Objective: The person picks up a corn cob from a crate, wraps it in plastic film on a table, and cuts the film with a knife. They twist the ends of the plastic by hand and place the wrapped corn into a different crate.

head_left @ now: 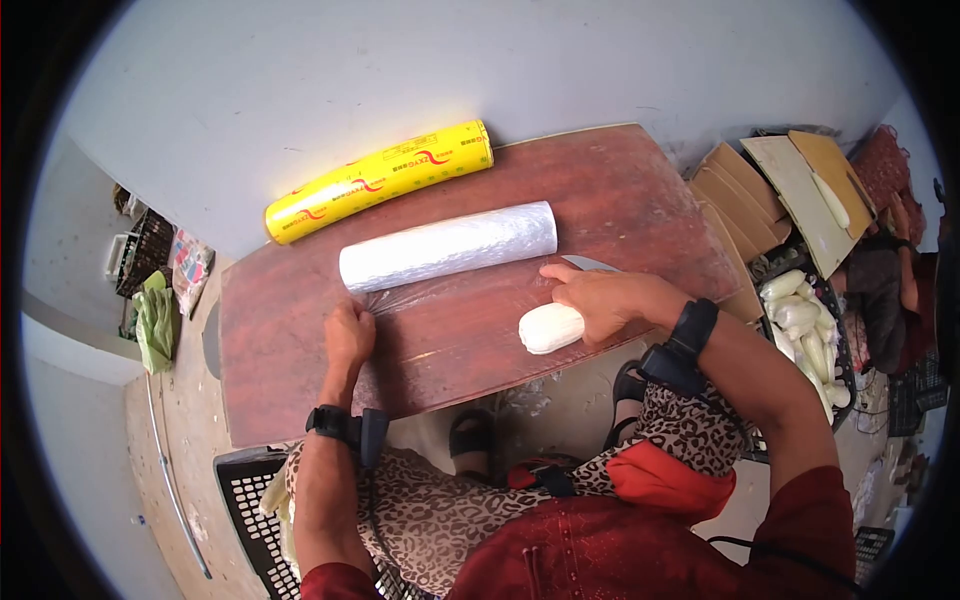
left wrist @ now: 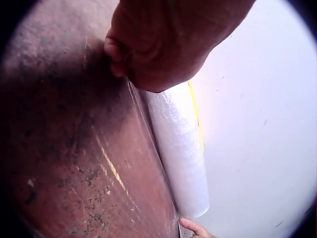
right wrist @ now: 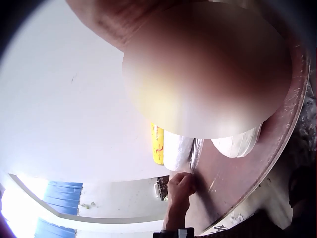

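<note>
A roll of clear cling film (head_left: 450,245) lies across the table, its loose sheet drawn toward the person. My left hand (head_left: 350,335) grips the film's edge near the roll's left end, fingers curled in. In the left wrist view, taut film runs from that fist (left wrist: 158,47) along the roll (left wrist: 181,153). My right hand (head_left: 625,305) holds the right end of a pale, oblong vegetable (head_left: 550,328), with one finger stretched toward the film. A knife blade (head_left: 590,263) shows just beyond this hand; its handle is hidden. Blur covers most of the hand in the right wrist view.
A yellow printed roll (head_left: 380,182) lies along the wall side of the reddish table (head_left: 620,180). At right, a crate holds several wrapped pale vegetables (head_left: 805,325) beside cardboard boxes (head_left: 735,200). A black crate (head_left: 250,510) stands below the table's front left corner.
</note>
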`<action>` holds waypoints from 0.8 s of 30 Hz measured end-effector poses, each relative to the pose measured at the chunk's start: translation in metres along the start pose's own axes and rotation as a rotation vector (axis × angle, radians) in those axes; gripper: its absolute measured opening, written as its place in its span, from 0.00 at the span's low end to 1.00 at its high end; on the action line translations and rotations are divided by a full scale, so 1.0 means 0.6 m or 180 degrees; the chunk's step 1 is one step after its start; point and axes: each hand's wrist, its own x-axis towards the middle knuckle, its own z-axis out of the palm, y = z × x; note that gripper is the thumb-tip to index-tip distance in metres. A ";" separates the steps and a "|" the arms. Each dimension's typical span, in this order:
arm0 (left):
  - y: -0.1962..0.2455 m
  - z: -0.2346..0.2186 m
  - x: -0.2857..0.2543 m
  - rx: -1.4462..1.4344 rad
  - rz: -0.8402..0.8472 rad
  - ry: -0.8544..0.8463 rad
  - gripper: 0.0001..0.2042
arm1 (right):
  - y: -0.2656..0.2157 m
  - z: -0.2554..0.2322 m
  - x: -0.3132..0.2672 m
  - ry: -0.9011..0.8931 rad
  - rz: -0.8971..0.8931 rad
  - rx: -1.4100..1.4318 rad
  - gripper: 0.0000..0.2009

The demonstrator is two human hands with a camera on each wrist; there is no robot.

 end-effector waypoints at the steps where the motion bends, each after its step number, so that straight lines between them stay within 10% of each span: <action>1: -0.001 0.001 0.000 0.0011 0.0016 0.0014 0.08 | 0.010 0.004 0.008 0.0007 -0.0104 -0.0013 0.26; 24: -0.007 -0.008 -0.017 0.0451 -0.0040 -0.0100 0.09 | 0.003 0.026 -0.018 -0.0373 -0.0100 -0.0371 0.23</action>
